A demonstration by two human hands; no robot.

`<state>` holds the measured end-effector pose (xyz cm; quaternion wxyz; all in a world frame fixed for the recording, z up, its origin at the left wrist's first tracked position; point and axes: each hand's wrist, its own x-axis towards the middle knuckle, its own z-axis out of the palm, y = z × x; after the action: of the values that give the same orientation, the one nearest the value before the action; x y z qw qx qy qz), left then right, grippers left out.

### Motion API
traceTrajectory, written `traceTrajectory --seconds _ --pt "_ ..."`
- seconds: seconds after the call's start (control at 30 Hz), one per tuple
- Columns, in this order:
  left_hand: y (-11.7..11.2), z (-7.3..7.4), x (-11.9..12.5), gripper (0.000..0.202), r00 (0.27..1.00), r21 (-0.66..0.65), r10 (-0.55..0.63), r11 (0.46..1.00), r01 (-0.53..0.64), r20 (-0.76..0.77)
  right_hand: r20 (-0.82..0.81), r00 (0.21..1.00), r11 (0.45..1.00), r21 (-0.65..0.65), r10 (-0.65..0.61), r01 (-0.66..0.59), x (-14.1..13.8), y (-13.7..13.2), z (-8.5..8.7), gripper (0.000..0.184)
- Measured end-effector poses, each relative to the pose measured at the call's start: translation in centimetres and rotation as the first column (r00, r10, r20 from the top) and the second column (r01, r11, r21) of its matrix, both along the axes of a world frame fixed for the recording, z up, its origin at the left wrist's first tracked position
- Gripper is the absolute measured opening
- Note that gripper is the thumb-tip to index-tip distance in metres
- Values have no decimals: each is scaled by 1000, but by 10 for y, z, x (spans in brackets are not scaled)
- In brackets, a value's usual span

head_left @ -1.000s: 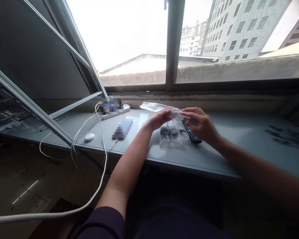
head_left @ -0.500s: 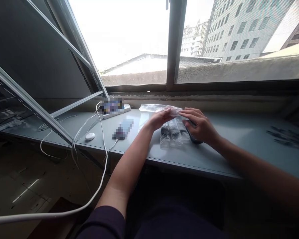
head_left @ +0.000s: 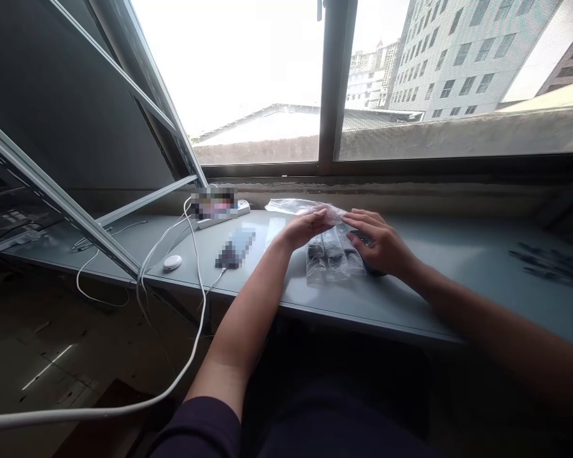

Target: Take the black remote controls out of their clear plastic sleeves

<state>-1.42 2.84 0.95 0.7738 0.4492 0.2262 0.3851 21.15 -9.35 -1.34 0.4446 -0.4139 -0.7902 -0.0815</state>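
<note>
My left hand [head_left: 304, 229] pinches the near end of a clear plastic bag [head_left: 296, 207], which stretches out to the left above the grey table [head_left: 458, 267]. My right hand [head_left: 379, 240] touches the same bag's end with its fingertips and covers a black remote control [head_left: 363, 238] lying on the table. Below both hands lie clear bags holding dark remotes [head_left: 332, 254].
To the left are a blurred phone [head_left: 235, 247] on a white cable, a white puck-shaped charger [head_left: 172, 261], a power strip [head_left: 219, 208] and loose white cables [head_left: 191, 305]. Dark items [head_left: 549, 264] lie at the far right. A slanted metal frame [head_left: 62, 203] crosses the left side.
My right hand has lowered over the black remote, hiding most of it. The clear bag has sunk a little toward the table. My left hand has barely moved.
</note>
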Motion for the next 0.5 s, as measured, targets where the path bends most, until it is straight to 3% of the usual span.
traceTrajectory --seconds 0.23,0.5 --pt "1 -3 -4 21 999 92 -49 995 49 -4 -39 998 996 -74 42 -44 -1 -3 4 47" --pt "3 -6 1 24 1000 26 -12 1000 13 -23 -143 989 989 -135 42 -62 -2 -8 7 61"
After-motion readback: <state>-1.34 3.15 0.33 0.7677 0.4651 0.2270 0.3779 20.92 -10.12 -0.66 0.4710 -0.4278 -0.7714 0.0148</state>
